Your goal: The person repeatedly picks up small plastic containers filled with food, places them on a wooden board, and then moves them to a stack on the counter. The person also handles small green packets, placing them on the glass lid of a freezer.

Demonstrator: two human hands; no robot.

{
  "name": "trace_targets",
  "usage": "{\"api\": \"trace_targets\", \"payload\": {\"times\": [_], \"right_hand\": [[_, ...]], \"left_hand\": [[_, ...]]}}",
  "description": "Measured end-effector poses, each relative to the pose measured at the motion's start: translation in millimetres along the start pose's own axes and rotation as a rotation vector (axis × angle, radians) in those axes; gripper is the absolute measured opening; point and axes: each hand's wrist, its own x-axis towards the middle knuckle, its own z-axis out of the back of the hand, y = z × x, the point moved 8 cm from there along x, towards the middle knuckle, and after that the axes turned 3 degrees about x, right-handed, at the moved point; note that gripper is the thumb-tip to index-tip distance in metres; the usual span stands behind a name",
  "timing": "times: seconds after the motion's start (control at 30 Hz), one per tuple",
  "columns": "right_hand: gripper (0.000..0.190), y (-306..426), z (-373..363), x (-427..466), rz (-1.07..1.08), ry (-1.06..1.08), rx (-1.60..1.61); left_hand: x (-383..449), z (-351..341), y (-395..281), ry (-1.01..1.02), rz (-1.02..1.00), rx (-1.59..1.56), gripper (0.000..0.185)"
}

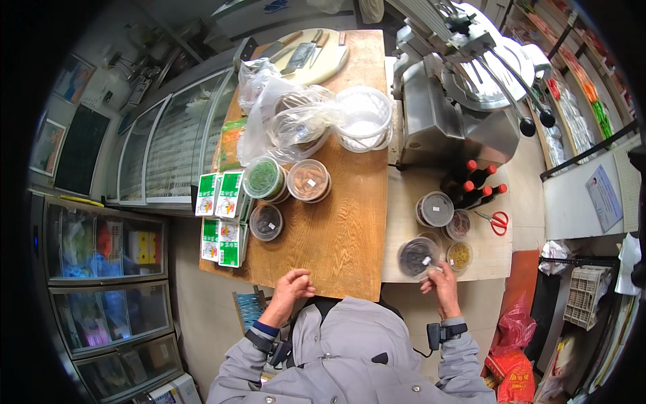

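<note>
My right hand (442, 283) has its thumb and fingers on the near edge of a round lidded plastic tub with dark contents (417, 257), at the front of the pale table section. Close beside it are a tub of yellow food (460, 255), a reddish-brown one (459, 224) and a grey-lidded tub (435, 208). My left hand (294, 289) hovers at the wooden table's front edge with loosely curled fingers, holding nothing. Farther left on the wood stand a small dark tub (266, 222), a green-filled tub (263, 178), a tub of orange-brown food (308, 180) and stacked green-and-white packs (229, 242).
Red-handled scissors (498, 223) and several red-capped bottles (469, 187) are at right, below a metal slicer (434, 111). Knives lie on a round cutting board (323, 63) at the back, behind plastic bags (298, 121) and white tubs (364, 116). A glass display case (176, 136) borders the left.
</note>
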Motion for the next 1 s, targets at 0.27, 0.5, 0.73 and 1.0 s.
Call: {"api": "trace_targets", "payload": {"times": [0.27,0.5,0.73,1.0], "right_hand": [[0.04,22,-157,-9,-0.087,0.475,-0.34],[0.04,22,-232,-17,-0.066,0.67,-0.486],[0.038,-3,-244,-6,-0.056,0.647,-0.439],[0.044,-10,-223,-2,-0.107,0.564,-0.335]], "left_hand": [[-8,-35,-15,0.214,-0.041,0.137,0.055],[-6,-6,-22,0.077,-0.11,0.074,0.054],[1,15,-21,-0.017,-0.113,0.077,0.047],[21,7,-32,0.002,-0.107,0.161,0.043]]}}
